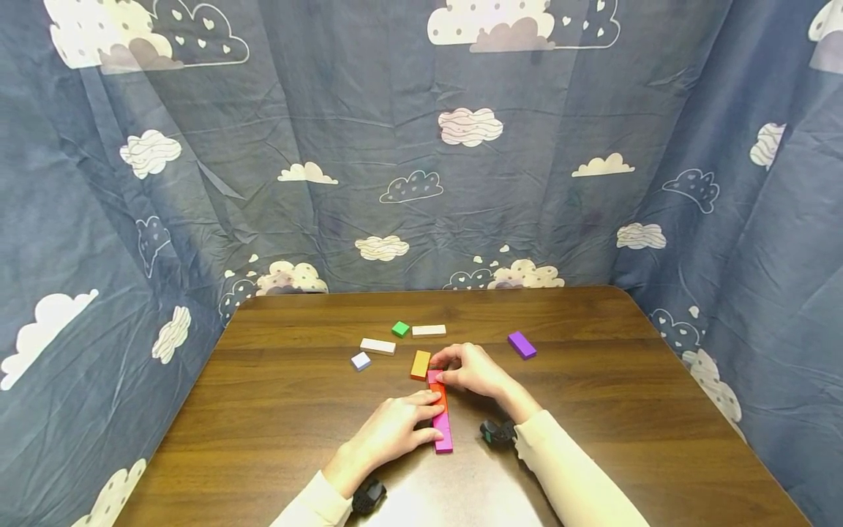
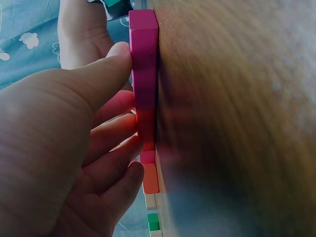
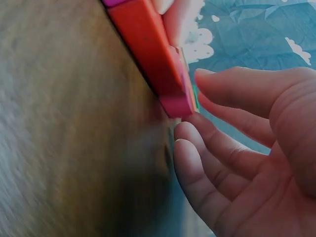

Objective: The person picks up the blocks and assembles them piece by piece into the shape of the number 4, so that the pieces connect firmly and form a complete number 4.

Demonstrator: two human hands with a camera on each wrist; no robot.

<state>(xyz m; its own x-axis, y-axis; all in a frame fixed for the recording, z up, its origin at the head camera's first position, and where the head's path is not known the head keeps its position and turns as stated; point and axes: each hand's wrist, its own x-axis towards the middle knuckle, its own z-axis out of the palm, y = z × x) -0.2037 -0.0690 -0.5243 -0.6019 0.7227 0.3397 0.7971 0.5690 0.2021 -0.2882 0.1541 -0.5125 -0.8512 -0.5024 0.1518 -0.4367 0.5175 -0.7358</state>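
Observation:
A straight row of flat blocks lies on the table: a small pink block (image 1: 435, 376) at the far end, a red block (image 3: 145, 42) in the middle, and magenta (image 2: 144, 64) nearest me. My left hand (image 1: 390, 430) rests along the row's left side, its thumb touching the magenta part and its fingertips reaching the red block. At the far end is my right hand (image 1: 476, 372), with fingers loosely bent and fingertips touching the pink block. In the right wrist view its thumb sits above the block, apart from the fingers. An orange block (image 1: 420, 364) lies just left of the pink one.
Beyond the hands lie a green block (image 1: 400, 329), two white bars, one at the back (image 1: 429, 331) and one nearer (image 1: 378, 347), and a small pale block (image 1: 361, 361). A purple block (image 1: 522, 345) is at right. A cloud-patterned curtain (image 1: 408, 219) borders the wooden table (image 1: 626, 410).

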